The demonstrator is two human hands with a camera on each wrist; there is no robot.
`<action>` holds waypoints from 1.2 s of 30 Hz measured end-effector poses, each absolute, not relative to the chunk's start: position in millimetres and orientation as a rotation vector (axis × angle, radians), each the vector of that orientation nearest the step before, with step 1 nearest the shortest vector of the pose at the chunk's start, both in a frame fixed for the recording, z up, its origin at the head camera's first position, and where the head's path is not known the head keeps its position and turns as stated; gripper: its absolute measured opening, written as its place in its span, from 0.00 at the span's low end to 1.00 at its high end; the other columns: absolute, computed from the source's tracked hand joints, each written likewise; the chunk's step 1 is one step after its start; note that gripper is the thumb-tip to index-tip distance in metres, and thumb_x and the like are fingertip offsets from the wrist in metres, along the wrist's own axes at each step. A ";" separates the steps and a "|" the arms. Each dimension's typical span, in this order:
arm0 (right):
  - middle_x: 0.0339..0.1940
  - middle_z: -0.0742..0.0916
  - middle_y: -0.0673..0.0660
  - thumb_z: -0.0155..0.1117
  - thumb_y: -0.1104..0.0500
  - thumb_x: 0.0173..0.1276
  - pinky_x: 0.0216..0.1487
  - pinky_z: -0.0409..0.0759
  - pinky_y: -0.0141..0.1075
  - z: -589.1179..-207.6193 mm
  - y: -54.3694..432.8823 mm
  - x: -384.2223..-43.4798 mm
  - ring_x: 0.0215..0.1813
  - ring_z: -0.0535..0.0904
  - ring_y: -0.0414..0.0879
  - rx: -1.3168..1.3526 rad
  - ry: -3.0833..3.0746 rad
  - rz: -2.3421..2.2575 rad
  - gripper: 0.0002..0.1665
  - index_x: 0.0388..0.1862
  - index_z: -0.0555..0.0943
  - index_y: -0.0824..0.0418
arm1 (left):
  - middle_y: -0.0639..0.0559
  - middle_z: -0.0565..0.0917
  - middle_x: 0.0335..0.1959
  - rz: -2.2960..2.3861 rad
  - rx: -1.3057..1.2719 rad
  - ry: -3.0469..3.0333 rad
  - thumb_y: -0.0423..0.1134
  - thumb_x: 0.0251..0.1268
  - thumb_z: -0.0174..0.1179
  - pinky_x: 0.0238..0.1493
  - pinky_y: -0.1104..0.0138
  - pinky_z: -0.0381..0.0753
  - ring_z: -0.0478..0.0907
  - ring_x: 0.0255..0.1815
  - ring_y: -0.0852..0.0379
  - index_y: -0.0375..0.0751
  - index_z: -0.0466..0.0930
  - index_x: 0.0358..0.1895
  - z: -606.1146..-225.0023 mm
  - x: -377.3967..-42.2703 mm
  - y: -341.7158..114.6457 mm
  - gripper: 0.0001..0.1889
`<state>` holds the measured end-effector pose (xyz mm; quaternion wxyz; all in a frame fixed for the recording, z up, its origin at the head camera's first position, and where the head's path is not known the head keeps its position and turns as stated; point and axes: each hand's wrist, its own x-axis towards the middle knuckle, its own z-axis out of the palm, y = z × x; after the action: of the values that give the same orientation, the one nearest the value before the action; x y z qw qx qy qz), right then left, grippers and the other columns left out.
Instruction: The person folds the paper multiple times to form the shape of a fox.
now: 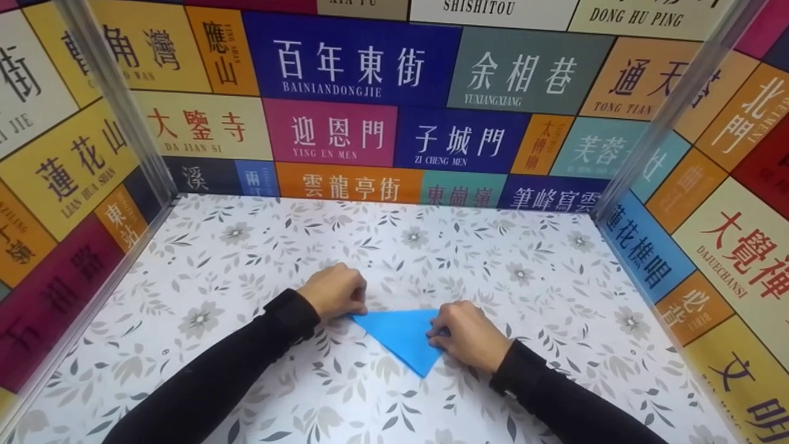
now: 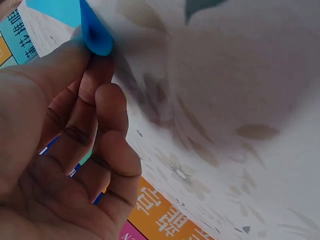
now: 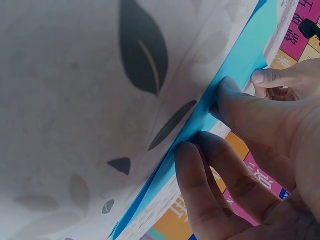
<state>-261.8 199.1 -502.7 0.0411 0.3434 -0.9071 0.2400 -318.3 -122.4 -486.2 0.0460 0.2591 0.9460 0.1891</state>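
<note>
A sheet of blue paper (image 1: 400,336), folded into a triangle, lies on the patterned tabletop with one point toward the person. My left hand (image 1: 338,287) pinches its left corner. From the left wrist view, thumb and fingertips meet at a rounded fold of the paper (image 2: 97,37), and the other fingers are curled. At the right side, my right hand (image 1: 471,333) holds the paper with bent fingers and covers the right corner. Thumb and fingertips of that hand (image 3: 250,160) touch the paper (image 3: 200,117) along its edge in the right wrist view.
The white tabletop (image 1: 246,265) has a print of grey leaves and flowers. Walls with colourful Chinese sign panels (image 1: 351,61) enclose it at the back and both sides. Clear strips (image 1: 117,92) run up the corners. Black sleeves cover both arms.
</note>
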 end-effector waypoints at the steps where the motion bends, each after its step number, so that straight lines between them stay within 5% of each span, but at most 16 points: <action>1: 0.39 0.97 0.56 0.90 0.67 0.64 0.55 0.97 0.50 -502.2 199.5 -261.5 0.46 0.97 0.57 1.047 -2.778 0.731 0.07 0.39 0.99 0.59 | 0.53 0.91 0.29 0.581 0.795 2.888 0.43 0.66 0.87 0.43 0.57 0.86 0.82 0.32 0.55 0.45 0.94 0.34 -486.0 -318.1 -124.0 0.10; 36: 0.38 0.96 0.56 0.88 0.68 0.65 0.52 0.96 0.50 -502.8 200.2 -260.0 0.45 0.96 0.56 1.053 -2.767 0.738 0.07 0.39 0.99 0.59 | 0.54 0.90 0.30 0.645 0.693 2.919 0.41 0.66 0.87 0.42 0.58 0.84 0.82 0.33 0.56 0.47 0.93 0.33 -490.4 -311.1 -154.2 0.10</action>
<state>-260.0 200.2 -502.8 0.0452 0.3449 -0.9059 0.2417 -311.1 -154.2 -490.4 0.0366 0.2257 0.9505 0.2101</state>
